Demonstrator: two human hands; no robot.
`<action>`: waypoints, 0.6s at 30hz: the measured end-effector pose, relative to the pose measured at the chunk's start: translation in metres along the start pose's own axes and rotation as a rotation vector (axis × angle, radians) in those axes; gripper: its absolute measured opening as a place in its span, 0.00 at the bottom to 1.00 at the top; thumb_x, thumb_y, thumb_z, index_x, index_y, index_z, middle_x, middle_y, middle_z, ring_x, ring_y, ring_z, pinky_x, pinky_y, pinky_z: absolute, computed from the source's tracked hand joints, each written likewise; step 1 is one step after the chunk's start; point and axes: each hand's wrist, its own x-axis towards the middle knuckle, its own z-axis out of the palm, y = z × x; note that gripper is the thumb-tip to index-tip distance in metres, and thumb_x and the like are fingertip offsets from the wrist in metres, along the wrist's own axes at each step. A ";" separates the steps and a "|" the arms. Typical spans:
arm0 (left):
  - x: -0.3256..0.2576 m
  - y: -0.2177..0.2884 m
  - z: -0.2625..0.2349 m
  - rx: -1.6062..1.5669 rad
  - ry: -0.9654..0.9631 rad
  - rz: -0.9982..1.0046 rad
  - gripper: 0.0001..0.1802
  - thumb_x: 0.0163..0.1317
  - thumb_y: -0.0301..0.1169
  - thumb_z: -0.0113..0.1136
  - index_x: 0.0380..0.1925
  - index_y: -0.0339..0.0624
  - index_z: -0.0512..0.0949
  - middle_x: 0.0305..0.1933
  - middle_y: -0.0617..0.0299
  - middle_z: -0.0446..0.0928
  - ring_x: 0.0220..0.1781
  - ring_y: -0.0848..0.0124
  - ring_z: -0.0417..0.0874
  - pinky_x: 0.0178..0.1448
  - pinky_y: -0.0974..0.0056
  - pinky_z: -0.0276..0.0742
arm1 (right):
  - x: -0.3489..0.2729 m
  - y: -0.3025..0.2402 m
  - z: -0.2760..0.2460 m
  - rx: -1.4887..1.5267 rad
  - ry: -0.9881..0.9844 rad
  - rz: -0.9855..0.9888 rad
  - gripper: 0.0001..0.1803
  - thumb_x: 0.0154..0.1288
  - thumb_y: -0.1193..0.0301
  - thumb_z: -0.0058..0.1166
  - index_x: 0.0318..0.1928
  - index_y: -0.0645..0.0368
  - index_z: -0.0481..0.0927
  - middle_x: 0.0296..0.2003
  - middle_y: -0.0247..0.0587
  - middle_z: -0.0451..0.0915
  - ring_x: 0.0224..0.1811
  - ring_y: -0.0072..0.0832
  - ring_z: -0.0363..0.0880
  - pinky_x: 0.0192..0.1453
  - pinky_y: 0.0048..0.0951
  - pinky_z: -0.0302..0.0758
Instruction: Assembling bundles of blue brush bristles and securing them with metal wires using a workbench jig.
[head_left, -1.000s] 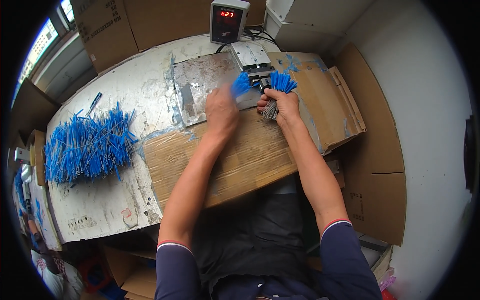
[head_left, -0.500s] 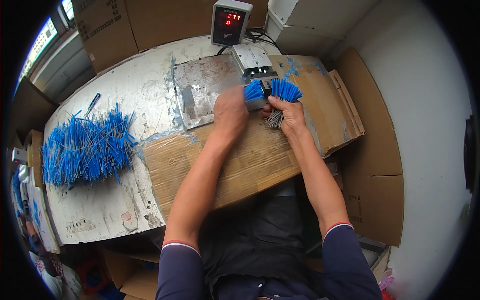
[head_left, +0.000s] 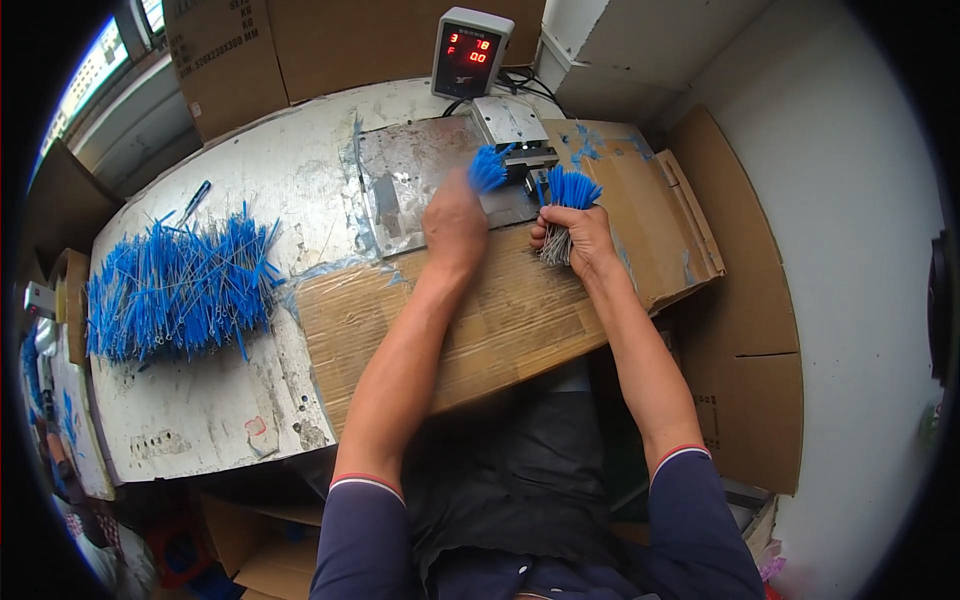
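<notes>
The right hand (head_left: 585,238) is closed in a fist around a bundle of blue-tipped wires (head_left: 566,208), upright with grey ends down at 6 o'clock and blue tips fanning up toward 12. The left hand (head_left: 455,222) pinches a small blue tuft (head_left: 488,168) at its 1 o'clock, beside the small metal fixture (head_left: 515,130). Cardboard sheet (head_left: 480,320) lies bare beneath both forearms; the loose blue wire pile (head_left: 175,285) lies well apart at 9 o'clock, long axes mostly toward 12.
</notes>
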 end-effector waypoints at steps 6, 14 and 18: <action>0.003 -0.007 0.003 -0.043 0.117 -0.049 0.13 0.61 0.24 0.63 0.45 0.41 0.75 0.33 0.46 0.81 0.37 0.44 0.84 0.41 0.45 0.75 | 0.012 -0.005 0.017 -0.195 0.028 -0.036 0.03 0.55 0.83 0.60 0.27 0.70 0.78 0.22 0.49 0.80 0.19 0.37 0.84 0.22 0.38 0.84; 0.004 -0.004 0.003 -0.033 0.113 -0.057 0.05 0.66 0.27 0.56 0.41 0.42 0.77 0.36 0.49 0.80 0.42 0.47 0.81 0.45 0.45 0.75 | 0.025 -0.002 0.032 -0.294 0.187 -0.080 0.04 0.53 0.86 0.57 0.24 0.73 0.77 0.20 0.51 0.79 0.17 0.38 0.82 0.17 0.40 0.80; 0.004 -0.008 0.004 -0.005 0.160 0.019 0.06 0.63 0.25 0.56 0.40 0.41 0.77 0.38 0.49 0.79 0.45 0.49 0.80 0.48 0.47 0.75 | 0.023 -0.002 0.039 -0.301 0.226 -0.077 0.04 0.53 0.87 0.57 0.24 0.73 0.77 0.21 0.52 0.79 0.17 0.38 0.82 0.17 0.40 0.80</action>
